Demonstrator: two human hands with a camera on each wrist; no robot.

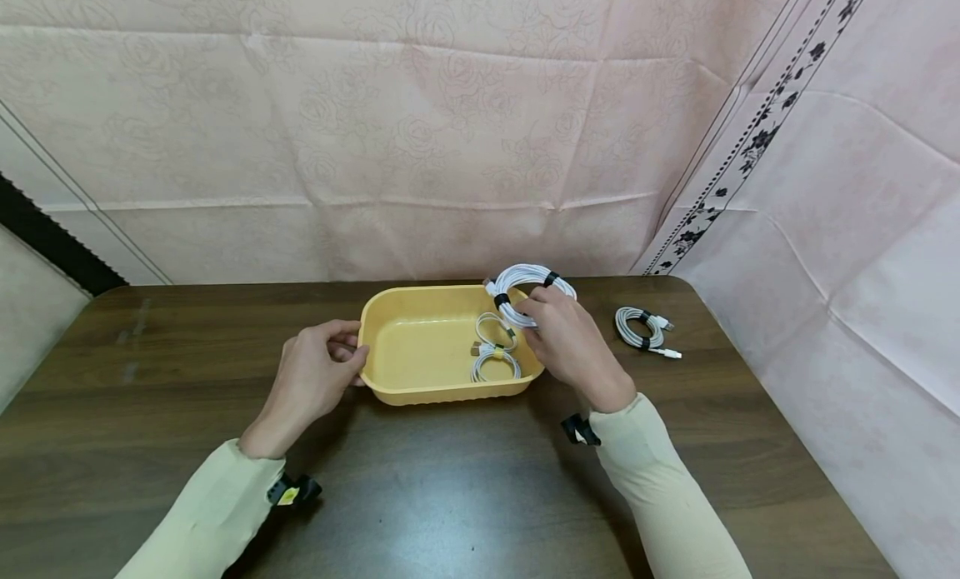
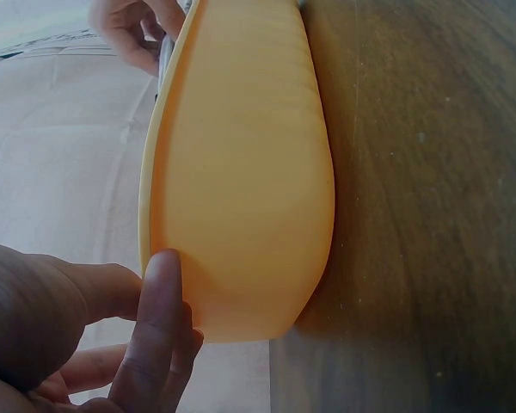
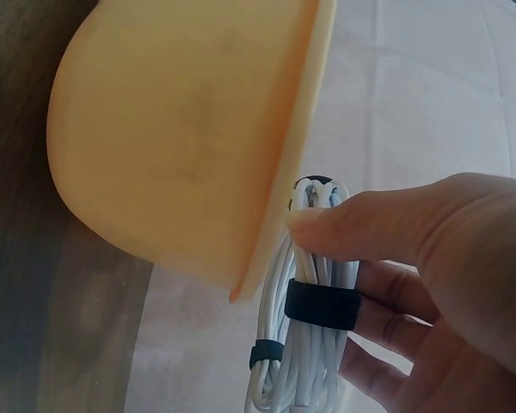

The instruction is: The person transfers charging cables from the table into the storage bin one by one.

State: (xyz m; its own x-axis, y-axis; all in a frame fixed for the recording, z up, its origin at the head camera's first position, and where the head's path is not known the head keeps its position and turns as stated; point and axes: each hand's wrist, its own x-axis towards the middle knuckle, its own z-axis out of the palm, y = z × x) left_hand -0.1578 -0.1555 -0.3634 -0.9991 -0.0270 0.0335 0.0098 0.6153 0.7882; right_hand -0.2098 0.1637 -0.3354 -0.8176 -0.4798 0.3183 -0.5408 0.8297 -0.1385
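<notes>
The left hand (image 1: 318, 366) has its grip closed on the left end of the yellow tray (image 1: 408, 346), which rests on the worktop (image 1: 390, 471). The right hand (image 1: 566, 337) has its grip closed around a strapped white cable coil (image 1: 525, 272), held just above the tray's far right rim. Smaller coils (image 1: 497, 353) lie inside the tray; another strapped cable (image 1: 645, 343) lies to its right.

No text, brand, number or sign can be read in any view. The yellow label (image 1: 288, 496) on the left wrist device (image 1: 306, 488) and the pale patch (image 1: 581, 436) on the right wrist device (image 1: 574, 426) are too small to make out.
</notes>
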